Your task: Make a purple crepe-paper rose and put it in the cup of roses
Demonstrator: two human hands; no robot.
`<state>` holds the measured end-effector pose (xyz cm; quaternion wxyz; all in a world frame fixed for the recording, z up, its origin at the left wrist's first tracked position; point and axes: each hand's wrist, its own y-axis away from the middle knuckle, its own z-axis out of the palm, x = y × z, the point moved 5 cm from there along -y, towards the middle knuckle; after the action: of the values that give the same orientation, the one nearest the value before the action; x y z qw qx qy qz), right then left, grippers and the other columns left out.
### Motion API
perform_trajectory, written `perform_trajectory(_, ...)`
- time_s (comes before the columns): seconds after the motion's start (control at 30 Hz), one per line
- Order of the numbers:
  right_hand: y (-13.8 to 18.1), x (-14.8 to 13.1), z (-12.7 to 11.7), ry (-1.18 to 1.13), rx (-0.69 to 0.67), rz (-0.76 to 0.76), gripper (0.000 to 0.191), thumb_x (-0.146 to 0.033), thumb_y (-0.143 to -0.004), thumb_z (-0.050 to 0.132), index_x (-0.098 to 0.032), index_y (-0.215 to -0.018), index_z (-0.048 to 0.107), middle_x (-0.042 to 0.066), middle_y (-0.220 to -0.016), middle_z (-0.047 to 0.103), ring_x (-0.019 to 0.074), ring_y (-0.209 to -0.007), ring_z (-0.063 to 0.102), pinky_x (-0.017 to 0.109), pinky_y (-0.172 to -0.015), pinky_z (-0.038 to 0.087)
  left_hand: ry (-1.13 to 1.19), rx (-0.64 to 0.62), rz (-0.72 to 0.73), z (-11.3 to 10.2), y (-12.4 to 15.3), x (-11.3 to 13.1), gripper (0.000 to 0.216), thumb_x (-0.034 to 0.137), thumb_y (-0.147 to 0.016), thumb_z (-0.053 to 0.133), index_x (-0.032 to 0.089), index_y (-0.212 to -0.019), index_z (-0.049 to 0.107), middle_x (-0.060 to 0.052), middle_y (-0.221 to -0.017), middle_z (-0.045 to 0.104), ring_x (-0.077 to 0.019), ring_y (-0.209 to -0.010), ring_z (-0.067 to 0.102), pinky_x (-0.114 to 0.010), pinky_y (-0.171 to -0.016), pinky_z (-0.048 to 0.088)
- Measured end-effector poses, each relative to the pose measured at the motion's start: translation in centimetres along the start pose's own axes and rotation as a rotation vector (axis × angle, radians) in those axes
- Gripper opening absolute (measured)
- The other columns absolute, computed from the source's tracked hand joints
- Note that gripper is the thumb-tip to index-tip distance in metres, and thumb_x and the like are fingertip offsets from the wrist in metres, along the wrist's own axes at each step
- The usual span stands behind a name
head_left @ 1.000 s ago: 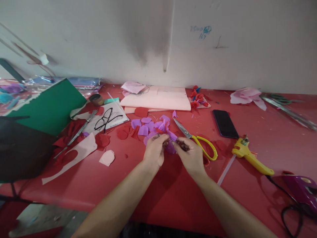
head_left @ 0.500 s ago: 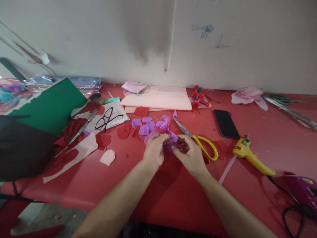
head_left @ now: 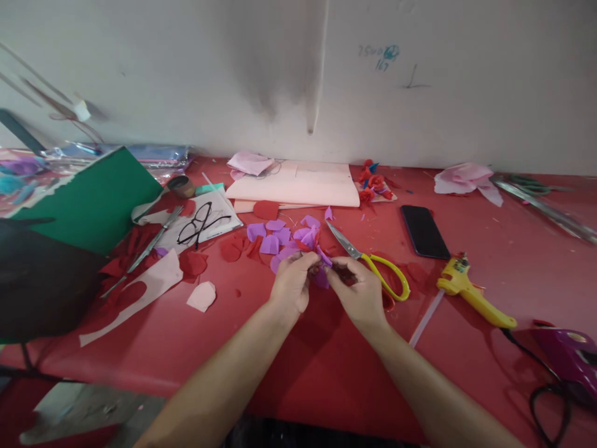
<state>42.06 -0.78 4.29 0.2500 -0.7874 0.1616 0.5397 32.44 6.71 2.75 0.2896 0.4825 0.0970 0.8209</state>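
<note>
Both of my hands meet over a small purple and red paper flower (head_left: 308,236) at the middle of the table. My left hand (head_left: 291,283) is closed, its thumb and fingers pinching the flower's base. My right hand (head_left: 357,286) is closed too, thumb and forefinger pinching a purple petal on the flower's right side. The fingertips partly hide the flower's lower part. Loose purple paper petals (head_left: 269,244) lie just beyond my left hand. Scissors with yellow handles (head_left: 394,277) lie beside my right hand, blades pointing away to the left.
On the red table (head_left: 224,361), a yellow glue gun (head_left: 473,295) and a black phone (head_left: 424,231) lie at right. Eyeglasses (head_left: 200,225), tweezers (head_left: 153,242) and a green board (head_left: 97,199) are at left. Pale pink paper (head_left: 303,183) and red flowers (head_left: 374,182) lie at the back.
My right fingers have moved slightly up and left, closer to the flower, and now pinch its right petal. My left hand keeps its hold. The view has shifted very slightly.
</note>
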Motion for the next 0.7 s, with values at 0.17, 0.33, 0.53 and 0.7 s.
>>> perform_trajectory(0.17, 0.15, 0.00, -0.19, 0.010, 0.024, -0.009, 0.010, -0.023, -0.079, 0.060, -0.021, -0.086, 0.067, 0.002, -0.079, 0.069, 0.0164, -0.071, 0.062, 0.030, -0.069, 0.051, 0.024, -0.005, -0.004, 0.15, 0.11, 0.00, 0.007, 0.010, -0.058, 0.062, 0.013, -0.052, 0.060, 0.002, -0.048, 0.054, -0.0067, -0.047, 0.047, -0.021, -0.052, 0.036)
perform_trajectory(0.33, 0.08, 0.01, -0.27, 0.013, 0.040, 0.004, 0.010, -0.023, -0.079, 0.060, -0.021, -0.085, 0.067, 0.002, -0.079, 0.069, 0.0168, -0.071, 0.062, 0.029, -0.069, 0.050, 0.027, -0.005, -0.015, 0.25, 0.18, 0.05, 0.006, 0.010, -0.058, 0.063, 0.012, -0.053, 0.061, 0.001, -0.049, 0.056, -0.0070, -0.047, 0.049, -0.021, -0.053, 0.038)
perform_trajectory(0.53, 0.11, -0.05, -0.24, 0.015, 0.048, 0.004, 0.008, -0.023, -0.078, 0.060, -0.021, -0.083, 0.066, 0.002, -0.077, 0.068, 0.0164, -0.069, 0.062, 0.029, -0.068, 0.050, 0.018, -0.028, 0.001, 0.31, 0.18, 0.11, 0.007, 0.011, -0.058, 0.064, 0.013, -0.052, 0.060, 0.001, -0.048, 0.055, -0.0068, -0.047, 0.047, -0.021, -0.051, 0.036)
perform_trajectory(0.7, 0.07, -0.01, 0.17, -0.020, -0.013, -0.007, 0.026, -0.024, -0.075, 0.065, -0.021, -0.100, 0.062, 0.004, -0.091, 0.068, 0.0177, -0.080, 0.064, 0.031, -0.073, 0.051, -0.032, -0.009, 0.021, -0.05, 0.10, 0.11, 0.007, 0.012, -0.059, 0.064, 0.014, -0.053, 0.060, 0.002, -0.049, 0.053, -0.0066, -0.048, 0.045, -0.021, -0.052, 0.034)
